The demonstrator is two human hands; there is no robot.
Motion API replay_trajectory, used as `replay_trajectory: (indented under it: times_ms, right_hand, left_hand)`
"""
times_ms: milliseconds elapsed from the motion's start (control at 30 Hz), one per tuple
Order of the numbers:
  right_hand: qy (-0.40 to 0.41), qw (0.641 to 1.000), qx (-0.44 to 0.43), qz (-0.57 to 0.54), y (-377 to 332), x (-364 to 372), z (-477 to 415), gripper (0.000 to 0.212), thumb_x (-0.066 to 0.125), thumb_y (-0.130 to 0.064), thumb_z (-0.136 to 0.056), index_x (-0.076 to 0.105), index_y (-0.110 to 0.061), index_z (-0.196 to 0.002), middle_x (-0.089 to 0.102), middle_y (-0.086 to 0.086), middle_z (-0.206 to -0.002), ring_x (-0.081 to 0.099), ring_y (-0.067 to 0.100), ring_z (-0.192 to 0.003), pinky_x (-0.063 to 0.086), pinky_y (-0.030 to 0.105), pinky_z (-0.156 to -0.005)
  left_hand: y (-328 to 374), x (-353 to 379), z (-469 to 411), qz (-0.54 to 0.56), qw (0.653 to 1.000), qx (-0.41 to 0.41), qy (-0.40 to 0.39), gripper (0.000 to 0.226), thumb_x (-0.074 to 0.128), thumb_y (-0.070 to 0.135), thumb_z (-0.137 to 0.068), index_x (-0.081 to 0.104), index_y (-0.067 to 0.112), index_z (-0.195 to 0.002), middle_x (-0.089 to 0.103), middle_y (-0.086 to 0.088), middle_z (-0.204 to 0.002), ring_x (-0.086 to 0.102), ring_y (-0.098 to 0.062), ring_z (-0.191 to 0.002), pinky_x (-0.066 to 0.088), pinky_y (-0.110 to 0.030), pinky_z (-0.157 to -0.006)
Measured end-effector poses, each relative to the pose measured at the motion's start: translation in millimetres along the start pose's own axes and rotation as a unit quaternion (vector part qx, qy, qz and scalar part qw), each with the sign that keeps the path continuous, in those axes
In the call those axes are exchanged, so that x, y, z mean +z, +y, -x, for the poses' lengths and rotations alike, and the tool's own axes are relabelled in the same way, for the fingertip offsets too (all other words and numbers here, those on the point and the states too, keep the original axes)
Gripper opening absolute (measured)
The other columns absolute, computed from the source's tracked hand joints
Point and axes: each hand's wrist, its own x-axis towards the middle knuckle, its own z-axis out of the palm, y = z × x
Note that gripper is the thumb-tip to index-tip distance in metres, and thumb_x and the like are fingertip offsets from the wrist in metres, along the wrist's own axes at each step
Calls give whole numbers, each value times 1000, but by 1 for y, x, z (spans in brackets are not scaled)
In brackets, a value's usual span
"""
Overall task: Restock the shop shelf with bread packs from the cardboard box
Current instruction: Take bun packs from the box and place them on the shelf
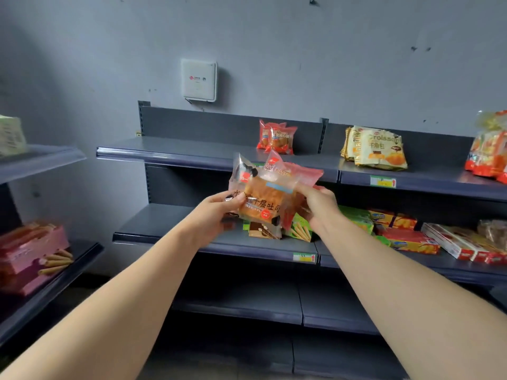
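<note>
Grey wall point(301, 50), white box point(199, 80) mounted on it. Dark shelf unit:
- Top shelf point(164, 149): 2 red bread packs point(277, 138) upright at centre, croissant packs point(375, 149) further rt.
- Mid shelf point(164, 223): biscuit boxes point(406, 231) on rt side.

Held bread packs point(270, 193): 2, overlapped, in air just in front of top shelf edge. Print faces camera, tops up, long axis approx vertical. L hand point(216, 212) pinches left edge, thumb in front. R hand point(319, 204) grips right edge.

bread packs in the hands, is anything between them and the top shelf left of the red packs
Nothing visible. The left hand and right hand hold the bread packs in front of the top shelf; its surface left of the red packs is bare.
</note>
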Motion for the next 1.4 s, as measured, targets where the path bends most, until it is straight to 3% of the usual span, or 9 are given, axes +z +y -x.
replay_trajectory:
  times_ms: [67, 300, 400, 567, 733, 800, 900, 1067, 1400]
  right_hand:
    - [7, 1000, -19, 12, -7, 10, -20, 23, 81, -14, -75, 61, -16, -86, 70, 6, -91, 67, 19, -80, 55, 34, -69]
    - [-14, 998, -58, 27, -24, 36, -113, 26, 80, -9, -75, 60, -17, -89, 71, 3, -91, 68, 20, -86, 55, 38, -78]
    - [-26, 995, -78, 49, -33, 47, -160, 25, 80, -8, -74, 62, -17, -88, 71, 4, -91, 69, 23, -87, 56, 40, -76]
    - [-18, 993, -92, 66, -45, 59, -230, 23, 80, -7, -73, 66, -15, -89, 73, 5, -95, 69, 24, -93, 56, 48, -87]
    - [-10, 993, -80, 81, -44, 68, -288, 22, 76, -4, -78, 68, -11, -97, 73, 6, -98, 70, 24, -93, 56, 47, -88]
    - [-5, 993, -78, 88, -42, 73, -310, 19, 75, -3, -79, 68, -10, -95, 74, 7, -97, 70, 25, -92, 57, 47, -87]
    - [3, 992, -75, 97, -40, 82, -340, 13, 73, -2, -82, 66, -10, -89, 72, 8, -97, 69, 24, -92, 57, 45, -86]
    - [-12, 993, -59, 102, -34, 100, -381, 12, 66, 1, -87, 63, -10, -90, 69, 8, -97, 66, 20, -89, 56, 34, -71]
    - [-27, 995, -38, 94, -19, 114, -442, 16, 64, 2, -88, 64, -11, -97, 70, 6, -97, 67, 20, -88, 54, 33, -68]
  left_hand:
    - [9, -15, -19, -6, 999, 22, 45, 13, 59, 25, -93, 69, 17, -98, 70, -3, -91, 59, -12, -76, 39, -25, -61]
    - [29, -47, -113, -3, 984, 76, 163, 14, 67, 22, -89, 68, 14, -100, 72, -8, -98, 68, -21, -88, 55, -30, -64]
    - [39, -55, -159, -8, 981, 82, 177, 16, 67, 20, -89, 66, 13, -104, 71, -6, -94, 69, -20, -85, 57, -33, -66]
    - [52, -69, -229, -25, 977, 92, 193, 11, 65, 17, -91, 64, 14, -102, 67, -4, -89, 66, -19, -81, 58, -36, -69]
    - [54, -89, -290, -69, 958, 90, 262, 34, 72, 23, -85, 66, 10, -117, 67, -4, -105, 58, -14, -91, 40, -30, -80]
    - [55, -96, -312, -65, 957, 89, 268, 35, 72, 20, -85, 65, 7, -117, 67, -3, -106, 56, -13, -92, 35, -30, -83]
    - [54, -111, -347, -70, 958, 78, 267, 28, 72, 17, -86, 67, 9, -112, 65, 0, -95, 52, -10, -75, 45, -40, -85]
    - [52, -142, -409, -105, 959, 57, 258, 9, 73, 15, -85, 64, 16, -82, 61, 1, -79, 51, -13, -69, 44, -25, -62]
    - [37, -171, -494, -204, 949, -16, 239, 11, 73, 18, -84, 63, 13, -86, 64, -7, -90, 50, -20, -74, 45, -34, -66]
